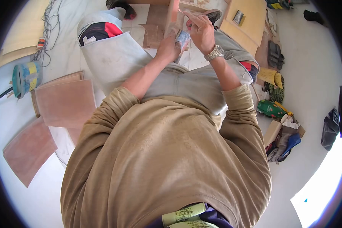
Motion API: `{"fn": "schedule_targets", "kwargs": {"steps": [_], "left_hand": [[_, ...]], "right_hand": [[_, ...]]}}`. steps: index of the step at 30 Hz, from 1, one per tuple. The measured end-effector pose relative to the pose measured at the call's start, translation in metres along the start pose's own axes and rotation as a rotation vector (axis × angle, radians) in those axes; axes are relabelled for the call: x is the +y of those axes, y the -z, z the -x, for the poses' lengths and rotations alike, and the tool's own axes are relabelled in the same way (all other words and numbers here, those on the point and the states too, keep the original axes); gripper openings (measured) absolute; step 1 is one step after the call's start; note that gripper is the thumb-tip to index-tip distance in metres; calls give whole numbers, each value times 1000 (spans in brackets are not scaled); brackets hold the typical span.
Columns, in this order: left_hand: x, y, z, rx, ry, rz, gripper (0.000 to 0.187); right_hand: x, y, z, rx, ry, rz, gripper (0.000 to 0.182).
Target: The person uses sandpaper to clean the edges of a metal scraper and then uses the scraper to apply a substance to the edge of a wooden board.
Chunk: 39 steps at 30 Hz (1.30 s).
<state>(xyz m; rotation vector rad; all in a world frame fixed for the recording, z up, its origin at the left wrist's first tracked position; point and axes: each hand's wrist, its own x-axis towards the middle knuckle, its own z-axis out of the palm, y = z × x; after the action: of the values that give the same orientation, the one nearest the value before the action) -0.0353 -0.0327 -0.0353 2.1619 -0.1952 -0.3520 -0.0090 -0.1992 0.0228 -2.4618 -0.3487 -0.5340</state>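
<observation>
Between my knees, my left hand (pixel 168 47) is closed around a small bluish-white thing that looks like a packet or block (pixel 183 37); its exact kind cannot be made out. Just to the right is my right hand (pixel 202 33), with a metal watch (pixel 215 52) on the wrist. Its fingers stretch forward and to the left, near the upright edge of a wooden board (pixel 172 17). I see nothing clearly held in the right hand. Part of the board's lower end is hidden by the left hand.
Thin brown wood sheets (pixel 66 102) lie on the floor at left, near a blue and yellow bucket-like container (pixel 27 79) and a cable (pixel 45 22). A pale wooden panel (pixel 250 19) lies at upper right. Sandals (pixel 275 55), a green bag (pixel 271 109) and a filled carton (pixel 287 138) are at right.
</observation>
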Motion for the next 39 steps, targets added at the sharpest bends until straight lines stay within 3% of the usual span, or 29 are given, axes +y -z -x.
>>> {"fn": "schedule_targets", "kwargs": {"steps": [4, 7, 9, 11, 13, 16, 19, 20, 21, 23, 27, 34, 38, 39], "left_hand": [[24, 44, 10, -92, 108, 116, 45], [24, 76, 22, 63, 281, 651, 31], [9, 104, 20, 177, 253, 1010, 25], [15, 149, 8, 178, 245, 1438, 31], [33, 191, -8, 289, 330, 1395, 39], [13, 219, -47, 355, 204, 1325, 44], [-1, 214, -62, 188, -7, 1430, 33], [-6, 210, -60, 249, 171, 1439, 32], [-4, 207, -59, 223, 110, 1447, 33], [1, 201, -58, 174, -19, 1464, 35], [-2, 202, -51, 220, 20, 1457, 37], [-11, 202, -56, 159, -12, 1440, 33], [-22, 198, -64, 324, 92, 1434, 31], [-21, 198, -60, 282, 62, 1431, 32]], "right_hand": [[-1, -10, 6, 82, -69, -132, 51], [8, -9, 19, 112, -108, -130, 52], [3, -6, 27, 144, -112, -92, 50], [-10, -8, 31, 130, -57, -68, 54], [-17, -13, 32, 114, -3, -29, 59], [-19, -24, 31, 90, 57, 60, 65], [-12, -38, 47, 3, 58, 184, 66], [-9, -35, 56, -65, 37, 224, 65], [-10, -30, 58, -132, 19, 269, 64], [-12, -26, 55, -23, -11, 246, 64], [-24, -11, 25, 102, -36, 235, 63], [-42, -2, 37, -199, 81, 327, 62], [-44, 1, 48, -156, 39, 283, 61], [-43, 4, 41, -140, 31, 296, 61]]}}
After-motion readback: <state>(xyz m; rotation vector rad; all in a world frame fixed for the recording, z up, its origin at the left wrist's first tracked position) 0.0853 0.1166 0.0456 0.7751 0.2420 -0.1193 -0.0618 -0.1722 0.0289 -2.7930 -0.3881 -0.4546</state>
